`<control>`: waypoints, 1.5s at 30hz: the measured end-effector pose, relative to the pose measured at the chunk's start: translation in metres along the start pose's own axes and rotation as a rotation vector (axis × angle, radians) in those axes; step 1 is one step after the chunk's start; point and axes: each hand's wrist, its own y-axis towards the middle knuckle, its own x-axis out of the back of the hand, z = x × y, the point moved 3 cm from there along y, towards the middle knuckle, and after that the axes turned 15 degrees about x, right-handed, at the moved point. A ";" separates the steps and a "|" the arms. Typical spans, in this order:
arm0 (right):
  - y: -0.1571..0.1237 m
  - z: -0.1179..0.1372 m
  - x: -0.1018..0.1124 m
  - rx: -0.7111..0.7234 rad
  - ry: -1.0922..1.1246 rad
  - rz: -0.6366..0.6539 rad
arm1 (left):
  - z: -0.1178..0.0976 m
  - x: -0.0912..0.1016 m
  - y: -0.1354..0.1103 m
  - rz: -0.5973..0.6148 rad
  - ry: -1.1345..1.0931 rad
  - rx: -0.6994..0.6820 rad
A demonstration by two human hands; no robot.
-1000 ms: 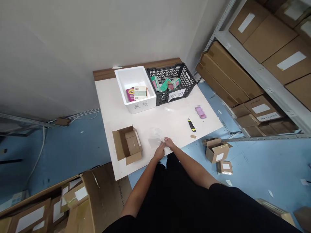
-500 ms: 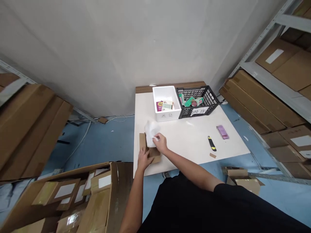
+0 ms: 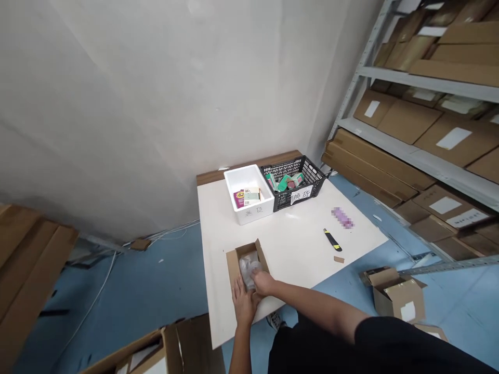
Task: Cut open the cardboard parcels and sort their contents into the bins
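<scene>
A small open cardboard box [image 3: 237, 262] stands near the front left edge of the white table [image 3: 296, 244]. Crumpled clear plastic wrap [image 3: 248, 268] lies inside it. My right hand [image 3: 264, 283] is closed on the wrap and presses it into the box. My left hand [image 3: 243, 304] is at the box's near side, fingers against the cardboard, holding it.
A white foam bin [image 3: 249, 195] and a black plastic crate [image 3: 293, 182] with small packages stand at the table's back. A utility knife [image 3: 331, 239] and a blurred pink item [image 3: 342, 217] lie to the right. Cardboard boxes fill the shelves [image 3: 421, 124] and lie on the blue floor [image 3: 397, 296].
My right hand carried the plastic wrap from the table's middle to the box and pushed it in. My left hand took hold of the box. The camera view shifted.
</scene>
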 end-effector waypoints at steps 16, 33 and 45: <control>-0.202 -0.101 0.084 -0.462 -0.367 -0.511 | -0.220 0.016 0.032 -0.178 -0.178 -0.366; -0.643 -0.174 0.192 -1.170 -0.622 -0.999 | -0.678 -0.094 -0.125 0.286 -0.143 -1.201; -0.782 -0.197 0.191 -1.465 -0.460 -1.065 | -0.763 -0.100 -0.210 0.335 -0.152 -1.294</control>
